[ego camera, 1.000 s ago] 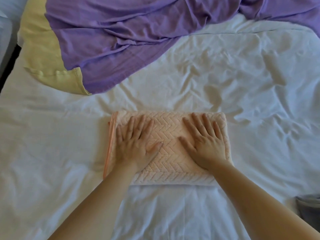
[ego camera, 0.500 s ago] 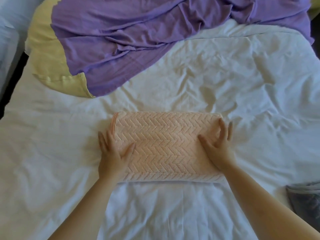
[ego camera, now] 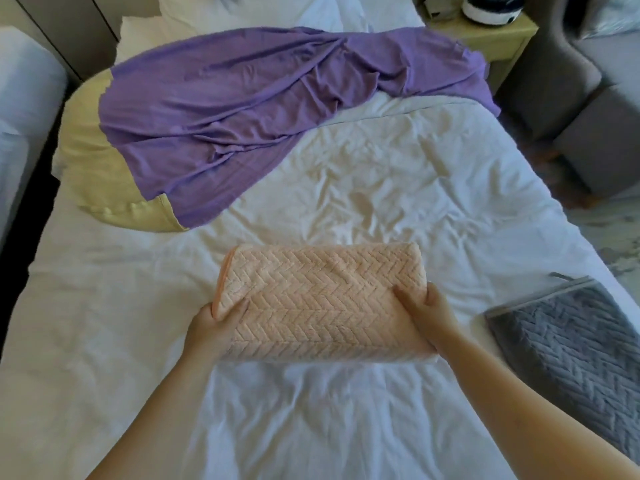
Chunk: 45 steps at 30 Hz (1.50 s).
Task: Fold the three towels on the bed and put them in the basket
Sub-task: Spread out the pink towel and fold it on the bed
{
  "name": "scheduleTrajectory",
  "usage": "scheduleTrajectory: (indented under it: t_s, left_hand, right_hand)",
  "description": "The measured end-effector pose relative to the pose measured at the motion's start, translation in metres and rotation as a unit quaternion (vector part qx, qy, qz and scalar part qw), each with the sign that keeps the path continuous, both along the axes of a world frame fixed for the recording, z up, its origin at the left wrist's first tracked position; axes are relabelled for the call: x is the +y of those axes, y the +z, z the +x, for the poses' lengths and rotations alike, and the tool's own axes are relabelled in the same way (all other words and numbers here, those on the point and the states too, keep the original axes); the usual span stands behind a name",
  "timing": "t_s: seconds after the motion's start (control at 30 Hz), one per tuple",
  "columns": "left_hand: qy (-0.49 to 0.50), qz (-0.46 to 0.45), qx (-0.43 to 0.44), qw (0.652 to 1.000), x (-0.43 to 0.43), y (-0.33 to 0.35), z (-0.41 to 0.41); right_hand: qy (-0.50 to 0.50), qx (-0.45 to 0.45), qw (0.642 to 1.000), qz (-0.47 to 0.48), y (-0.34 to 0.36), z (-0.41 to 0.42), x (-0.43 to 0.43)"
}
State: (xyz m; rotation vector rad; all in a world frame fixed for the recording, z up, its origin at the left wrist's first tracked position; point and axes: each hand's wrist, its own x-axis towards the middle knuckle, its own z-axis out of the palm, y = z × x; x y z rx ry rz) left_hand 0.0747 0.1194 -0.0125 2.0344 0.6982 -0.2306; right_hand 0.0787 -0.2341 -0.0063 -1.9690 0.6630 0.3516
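Gripping plush herringbone towel (ego camera: 322,299), both hands

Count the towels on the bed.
3. Folded peach towel, held at its ends by the left hand and right hand; grey towel at the bed's right edge, partly out of frame; purple towel spread beyond, over a yellow pillow. No others visible.

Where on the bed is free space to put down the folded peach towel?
Bare sheet lies between the purple cloth and the peach towel, and left of it below the yellow cloth. The right edge is crowded by the grey towel.
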Motion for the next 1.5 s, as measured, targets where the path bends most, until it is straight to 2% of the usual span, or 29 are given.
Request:
scheduleTrajectory:
  t_s: [0.2, 0.43, 0.6, 0.8, 0.93, 1.07, 1.33, 1.5]
  left_hand:
    - [-0.08, -0.027, -0.048, 0.995, -0.043, 0.052, 0.003]
    - [-0.211, -0.051, -0.094, 0.972, -0.164, 0.072, -0.002]
    - [-0.323, -0.09, -0.1, 0.937, -0.275, 0.078, -0.005]
    - [-0.433, -0.106, -0.092, 0.89, -0.414, 0.068, 0.009]
    - [-0.464, -0.03, -0.107, 0.879, -0.474, 0.038, 0.022]
    - [-0.475, 0.004, -0.115, 0.873, -0.501, 0.007, 0.032]
    - [-0.473, -0.061, -0.136, 0.868, -0.508, -0.01, 0.043]
    - [-0.482, -0.074, -0.137, 0.862, -0.509, -0.017, 0.04]
  right_hand:
    - [-0.101, -0.063, 0.993, 0.003, 0.051, -0.061, -0.043]
    - [-0.253, -0.126, 0.959, -0.002, 0.075, -0.164, -0.122]
    - [-0.367, -0.157, 0.917, -0.009, 0.07, -0.239, -0.183]
    - [-0.481, -0.146, 0.864, 0.021, 0.044, -0.285, -0.252]
    - [-0.524, -0.11, 0.843, 0.051, 0.017, -0.295, -0.276]
    - [-0.541, -0.086, 0.835, 0.052, -0.009, -0.293, -0.282]
    - [-0.57, -0.146, 0.808, 0.018, -0.013, -0.287, -0.273]
    - [-0.566, -0.129, 0.814, -0.009, -0.03, -0.29, -0.258]
